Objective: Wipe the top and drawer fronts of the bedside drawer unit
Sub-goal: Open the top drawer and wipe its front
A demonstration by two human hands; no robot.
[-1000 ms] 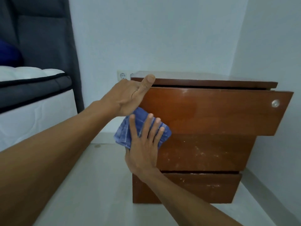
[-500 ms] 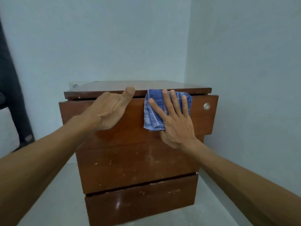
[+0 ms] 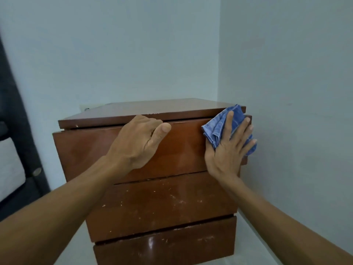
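Note:
A brown wooden bedside drawer unit [image 3: 164, 205] with three drawer fronts stands in the room's corner. The top drawer front [image 3: 86, 150] sticks out a little under the top board [image 3: 152, 109]. My right hand [image 3: 227, 150] presses a folded blue cloth [image 3: 219, 127] flat against the right end of the top drawer front, fingers spread, covering the knob. My left hand [image 3: 139, 144] grips the upper edge of that drawer front near its middle, fingers hooked over it, thumb out in front. The middle drawer front [image 3: 172, 203] shows pale scuffs and specks.
Pale walls meet in a corner just right of the unit [image 3: 219, 54]. A dark bed frame and white mattress [image 3: 11, 169] stand at the left edge. Light floor [image 3: 248, 238] surrounds the unit's base. A wall socket [image 3: 85, 108] peeks out behind the top's left rear.
My right hand has slid the cloth from the lower left of the top drawer front across to its right end. My left hand has shifted right along the upper edge. The view has swung right.

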